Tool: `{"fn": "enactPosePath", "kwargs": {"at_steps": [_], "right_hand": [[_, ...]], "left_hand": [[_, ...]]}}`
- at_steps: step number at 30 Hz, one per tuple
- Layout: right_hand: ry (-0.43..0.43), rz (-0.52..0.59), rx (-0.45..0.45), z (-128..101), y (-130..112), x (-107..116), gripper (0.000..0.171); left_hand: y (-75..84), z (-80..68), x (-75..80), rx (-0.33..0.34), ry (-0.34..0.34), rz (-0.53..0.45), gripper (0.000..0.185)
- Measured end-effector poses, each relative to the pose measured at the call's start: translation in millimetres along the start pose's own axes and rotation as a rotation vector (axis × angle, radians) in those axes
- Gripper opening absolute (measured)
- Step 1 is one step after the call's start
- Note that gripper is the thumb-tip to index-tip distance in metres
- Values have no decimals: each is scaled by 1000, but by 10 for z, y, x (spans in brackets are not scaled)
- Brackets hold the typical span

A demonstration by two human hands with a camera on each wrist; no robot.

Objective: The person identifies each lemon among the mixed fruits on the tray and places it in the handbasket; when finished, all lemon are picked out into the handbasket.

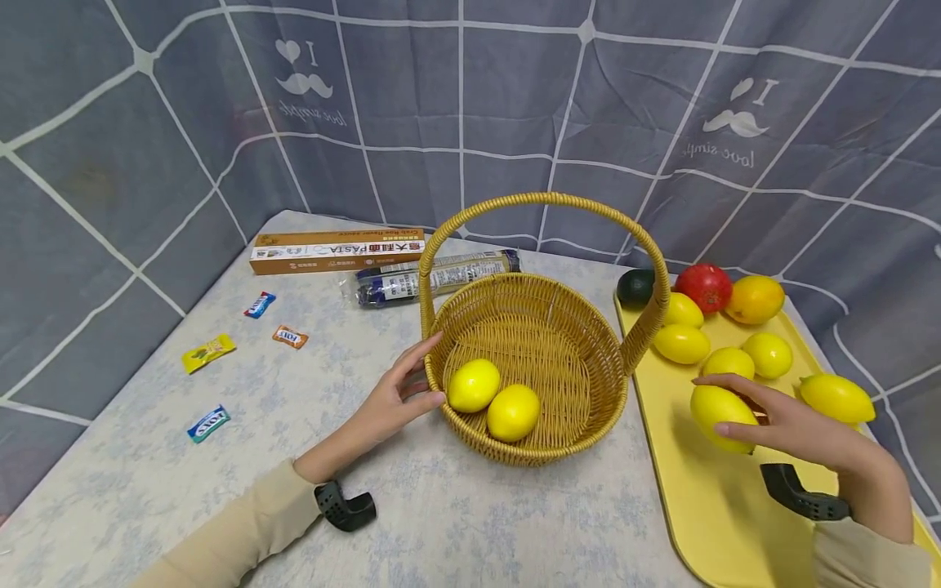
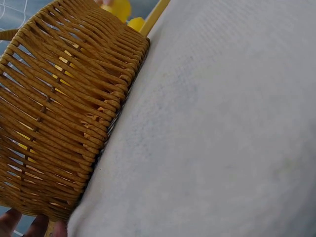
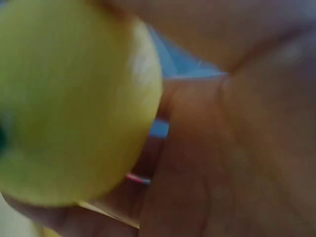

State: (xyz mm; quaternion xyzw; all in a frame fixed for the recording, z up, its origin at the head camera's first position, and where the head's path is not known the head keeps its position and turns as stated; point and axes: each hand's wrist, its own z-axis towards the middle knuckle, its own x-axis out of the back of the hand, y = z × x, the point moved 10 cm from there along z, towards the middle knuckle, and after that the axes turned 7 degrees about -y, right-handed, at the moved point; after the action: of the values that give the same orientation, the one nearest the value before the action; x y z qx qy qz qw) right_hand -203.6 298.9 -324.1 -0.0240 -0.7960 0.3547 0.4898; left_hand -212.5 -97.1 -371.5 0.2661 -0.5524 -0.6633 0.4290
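Gripping lemon with right hand above tray | left hand flat-fingered, touching basket

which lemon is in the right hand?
The lemon at the tray's near left, gripped by the right hand. Other tray lemons lie untouched; two sit in the basket.

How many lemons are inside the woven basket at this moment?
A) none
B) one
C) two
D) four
C: the head view shows two lemons lying side by side on the floor of the basket, while the right hand holds another lemon over the yellow tray.
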Motion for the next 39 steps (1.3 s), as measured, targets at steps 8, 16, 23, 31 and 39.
{"fn": "enactPosePath", "kwargs": {"at_steps": [8, 16, 23, 31, 39], "right_hand": [[-2, 59, 328, 417, -1199, -186, 58], [-203, 39, 292, 1073, -1360, -644, 43], [-354, 20, 427, 1166, -1496, -906, 49], [-383, 24, 506, 1268, -1647, -1114, 45], [-286, 30, 422, 1136, -1611, -932, 50]], "left_hand": [[5, 6, -4, -10, -5, -5, 68], [-6, 20, -3, -4, -11, -8, 68], [-7, 11, 5, -2, -4, -3, 68], [-10, -2, -5, -17, -13, 1, 67], [-9, -12, -3, -20, -7, -1, 67]]}}
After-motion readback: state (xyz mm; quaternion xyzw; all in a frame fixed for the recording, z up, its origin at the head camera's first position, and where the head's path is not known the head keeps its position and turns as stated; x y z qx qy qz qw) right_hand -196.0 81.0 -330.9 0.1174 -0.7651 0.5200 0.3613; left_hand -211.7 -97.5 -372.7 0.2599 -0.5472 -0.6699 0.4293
